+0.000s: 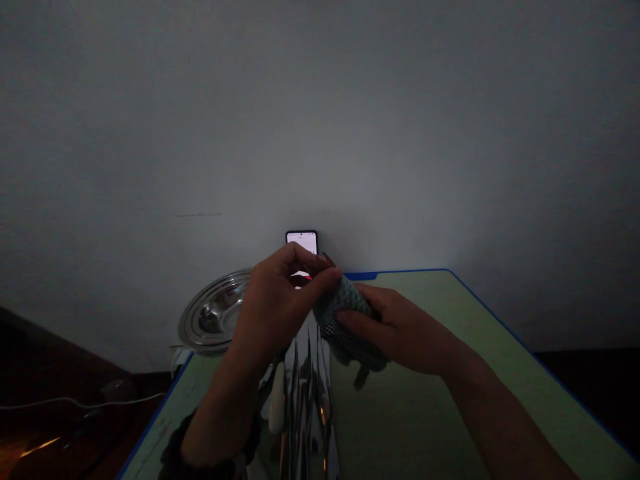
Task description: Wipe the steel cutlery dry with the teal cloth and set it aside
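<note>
A grey-green knitted cloth (356,340) is bunched in my right hand (395,327), with the thumb lying across its front and a loose end hanging below. At the cloth's upper end, my left hand (280,303) is closed in a pinch. What its fingertips hold there is hidden by the fingers and the dim light. Under both hands, several pieces of metal cutlery (310,407) lie lengthwise on the table. Among them is a piece with a white handle (277,400). A dark band circles my left wrist.
Nested metal bowls (193,327) stand at the table's back left corner, partly behind my left hand. A lit phone (302,240) leans against the wall (400,147). The pale green table (425,413) has a blue edge. A white cable (100,403) runs at the left.
</note>
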Demonstrator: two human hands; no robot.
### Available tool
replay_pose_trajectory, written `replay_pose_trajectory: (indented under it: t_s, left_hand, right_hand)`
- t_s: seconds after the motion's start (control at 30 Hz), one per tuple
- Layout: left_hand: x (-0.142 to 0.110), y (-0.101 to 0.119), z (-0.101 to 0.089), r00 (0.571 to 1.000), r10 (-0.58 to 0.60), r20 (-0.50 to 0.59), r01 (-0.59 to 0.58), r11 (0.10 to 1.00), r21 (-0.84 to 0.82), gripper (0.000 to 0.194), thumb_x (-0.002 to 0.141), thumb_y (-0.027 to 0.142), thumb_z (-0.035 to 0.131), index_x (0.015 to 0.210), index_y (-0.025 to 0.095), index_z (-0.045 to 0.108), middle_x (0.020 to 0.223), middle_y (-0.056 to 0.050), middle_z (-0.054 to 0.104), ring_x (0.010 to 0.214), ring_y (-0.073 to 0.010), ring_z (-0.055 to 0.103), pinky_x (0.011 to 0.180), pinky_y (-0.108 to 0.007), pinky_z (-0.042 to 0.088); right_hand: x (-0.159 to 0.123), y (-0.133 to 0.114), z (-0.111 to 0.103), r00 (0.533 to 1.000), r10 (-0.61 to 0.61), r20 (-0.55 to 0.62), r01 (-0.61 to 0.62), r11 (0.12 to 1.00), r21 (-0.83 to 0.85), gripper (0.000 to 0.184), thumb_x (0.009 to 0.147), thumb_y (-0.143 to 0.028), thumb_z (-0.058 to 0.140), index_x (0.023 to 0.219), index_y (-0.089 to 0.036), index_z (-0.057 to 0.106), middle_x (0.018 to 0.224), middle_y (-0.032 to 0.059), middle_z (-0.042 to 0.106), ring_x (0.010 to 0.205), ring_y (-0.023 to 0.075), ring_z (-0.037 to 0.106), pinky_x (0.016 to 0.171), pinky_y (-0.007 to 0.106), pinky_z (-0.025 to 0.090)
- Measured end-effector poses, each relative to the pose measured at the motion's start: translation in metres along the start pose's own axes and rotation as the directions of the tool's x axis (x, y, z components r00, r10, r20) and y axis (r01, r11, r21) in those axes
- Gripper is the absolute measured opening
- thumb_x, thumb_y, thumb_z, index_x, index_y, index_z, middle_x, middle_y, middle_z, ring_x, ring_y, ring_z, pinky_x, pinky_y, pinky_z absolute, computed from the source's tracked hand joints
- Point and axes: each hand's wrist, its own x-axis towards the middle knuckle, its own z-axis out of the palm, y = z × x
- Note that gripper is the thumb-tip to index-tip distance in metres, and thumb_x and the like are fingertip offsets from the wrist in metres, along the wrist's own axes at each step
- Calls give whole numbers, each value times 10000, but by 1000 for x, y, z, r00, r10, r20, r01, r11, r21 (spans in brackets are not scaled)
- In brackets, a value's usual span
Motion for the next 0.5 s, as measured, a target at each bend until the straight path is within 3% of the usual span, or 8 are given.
replay_pose_trajectory:
  t_s: [0.17, 0.3, 0.5]
  left_hand:
    - [0, 6, -10, 983, -32, 182, -14, 969, 248, 204, 787, 340, 613, 707, 157, 572, 674, 7, 649, 566, -88, 563, 489, -175, 412]
    - [-3, 14, -15, 921, -96, 379, -61, 923, 381, 256, 838, 330, 529, 668, 152, 602, 541, 31, 599, 475, -69, 496, 445, -164, 348]
    - [-10, 12, -5, 841, -143, 522, -112, 897, 427, 288, 857, 374, 480, 685, 158, 565, 487, 59, 521, 431, -63, 438, 425, -169, 293]
  right_hand:
    - [-8, -2, -16, 997, 27, 75, -18, 992, -122, 152, 859, -267, 448, 758, -178, 519, 682, -28, 529, 591, 87, 449, 525, 205, 358]
    - [-13, -4, -27, 982, 84, 172, -37, 965, -259, 172, 835, -245, 459, 680, -174, 487, 584, -49, 477, 521, 71, 411, 469, 199, 293]
    - [-13, -5, -23, 977, 67, 203, 14, 929, -371, 205, 831, -204, 436, 633, -170, 474, 532, -57, 431, 491, 64, 379, 462, 210, 247]
